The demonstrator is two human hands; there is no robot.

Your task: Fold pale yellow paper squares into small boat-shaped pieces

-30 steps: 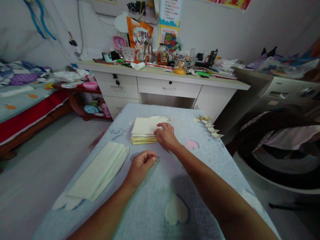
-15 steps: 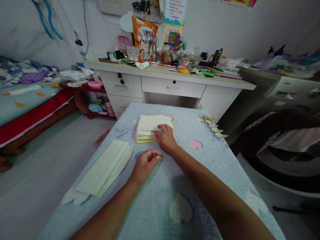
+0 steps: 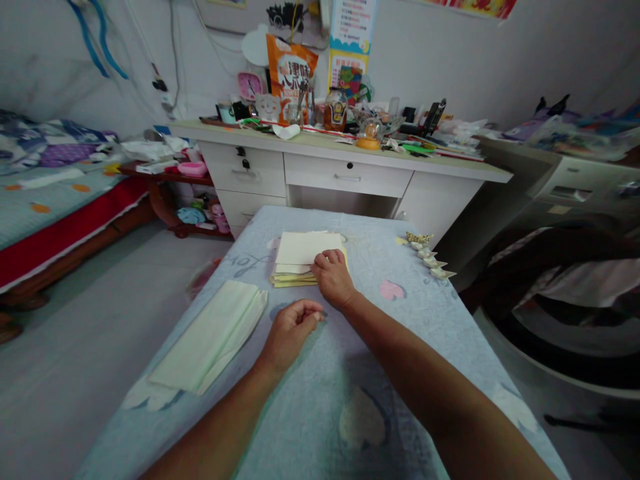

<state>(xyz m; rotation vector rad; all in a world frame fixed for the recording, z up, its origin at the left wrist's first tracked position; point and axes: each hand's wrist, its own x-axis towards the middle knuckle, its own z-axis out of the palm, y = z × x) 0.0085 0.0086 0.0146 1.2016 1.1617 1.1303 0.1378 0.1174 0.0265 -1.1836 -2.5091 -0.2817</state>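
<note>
Head view, paper stack (image 3: pixel 300 249), under right hand (image 3: pixel 333 277)

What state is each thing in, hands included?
Left hand: curled, thumb against fingertips
Right hand: on the paper stack's near right corner
Paper stack: lying flat, layers showing at near edge
Pale green paper: folded, lying flat
Small folded pieces: in a row
Middle drawer: shut
Orange bag: upright
Jar: upright
</note>
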